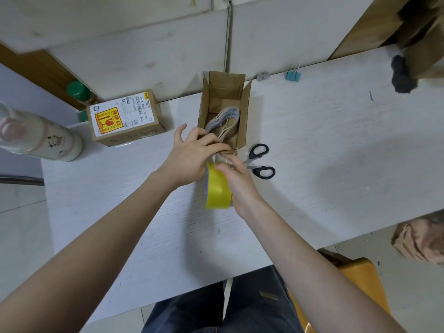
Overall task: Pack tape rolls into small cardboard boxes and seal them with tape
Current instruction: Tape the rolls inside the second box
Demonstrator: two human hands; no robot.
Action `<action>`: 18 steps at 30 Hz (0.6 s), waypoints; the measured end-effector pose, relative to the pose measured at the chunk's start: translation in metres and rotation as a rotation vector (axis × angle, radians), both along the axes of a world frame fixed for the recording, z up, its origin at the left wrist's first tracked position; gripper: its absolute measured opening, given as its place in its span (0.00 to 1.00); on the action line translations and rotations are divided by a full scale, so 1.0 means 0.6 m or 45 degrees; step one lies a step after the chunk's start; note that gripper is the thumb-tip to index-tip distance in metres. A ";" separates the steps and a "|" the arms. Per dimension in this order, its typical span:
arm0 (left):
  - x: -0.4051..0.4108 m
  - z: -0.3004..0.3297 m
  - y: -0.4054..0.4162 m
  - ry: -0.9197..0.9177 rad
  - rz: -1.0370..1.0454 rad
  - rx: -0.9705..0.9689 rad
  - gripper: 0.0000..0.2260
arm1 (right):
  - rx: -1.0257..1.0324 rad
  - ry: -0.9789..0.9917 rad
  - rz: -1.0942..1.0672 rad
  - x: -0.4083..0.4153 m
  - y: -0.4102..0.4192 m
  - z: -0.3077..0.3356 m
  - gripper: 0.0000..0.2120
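A small open cardboard box (242, 111) lies mid-table with its flaps spread; a tape roll (225, 118) with printed lettering sits inside it. My left hand (192, 155) grips the box's near end, fingers curled over the flap. My right hand (236, 179) holds a yellow tape roll (216, 188) just in front of the box, fingertips pinching the clear tape end pulled toward the box's near edge. A second, closed cardboard box (125, 118) with a shipping label stands to the left.
Black-handled scissors (260, 162) lie just right of my hands. A pale bottle (40, 138) lies at the table's left edge, a green-capped bottle (79, 91) behind it. A blue binder clip (293, 74) sits at the back. A wooden chair (355, 280) stands at lower right.
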State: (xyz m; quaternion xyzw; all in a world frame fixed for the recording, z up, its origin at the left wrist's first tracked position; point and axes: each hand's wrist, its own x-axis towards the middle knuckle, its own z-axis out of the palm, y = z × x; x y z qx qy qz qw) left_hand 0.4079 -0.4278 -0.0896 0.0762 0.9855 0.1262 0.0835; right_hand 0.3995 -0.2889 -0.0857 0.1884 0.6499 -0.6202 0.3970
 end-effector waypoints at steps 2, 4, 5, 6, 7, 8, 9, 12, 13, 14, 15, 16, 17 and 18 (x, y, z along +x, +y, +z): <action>-0.003 0.000 -0.006 -0.017 0.019 0.059 0.27 | -0.008 0.024 0.022 -0.003 0.002 0.000 0.09; -0.003 -0.001 -0.016 0.016 0.097 0.144 0.21 | 0.002 0.044 0.026 -0.006 0.002 -0.001 0.09; -0.003 -0.001 -0.020 0.047 0.137 0.181 0.18 | 0.007 0.057 0.007 -0.008 0.002 -0.003 0.09; -0.003 -0.002 -0.022 0.074 0.163 0.205 0.16 | 0.009 0.063 -0.021 -0.010 0.002 -0.005 0.09; -0.003 -0.002 -0.022 0.093 0.171 0.219 0.14 | 0.009 0.061 -0.048 -0.012 0.000 -0.006 0.07; -0.003 -0.002 -0.020 0.106 0.169 0.228 0.13 | 0.012 0.061 -0.074 -0.013 -0.002 -0.006 0.07; -0.004 -0.002 -0.018 0.118 0.168 0.236 0.12 | 0.014 0.072 -0.097 -0.015 -0.005 -0.006 0.08; -0.005 -0.005 -0.013 0.134 0.208 0.257 0.10 | 0.040 0.116 -0.149 -0.020 -0.014 -0.003 0.10; -0.005 -0.006 -0.012 0.127 0.236 0.268 0.10 | 0.056 0.130 -0.150 -0.023 -0.017 -0.002 0.09; -0.006 -0.008 -0.012 0.118 0.263 0.279 0.10 | 0.075 0.146 -0.147 -0.026 -0.019 -0.002 0.08; -0.006 -0.010 -0.012 0.110 0.284 0.290 0.10 | 0.096 0.162 -0.146 -0.029 -0.022 -0.002 0.07; -0.007 -0.012 -0.012 0.102 0.300 0.301 0.10 | 0.117 0.178 -0.150 -0.030 -0.025 -0.003 0.06; -0.009 -0.013 -0.011 0.094 0.313 0.315 0.09 | 0.137 0.193 -0.160 -0.031 -0.027 -0.004 0.06; -0.011 -0.013 -0.011 0.084 0.322 0.330 0.09 | 0.155 0.209 -0.169 -0.032 -0.030 -0.004 0.06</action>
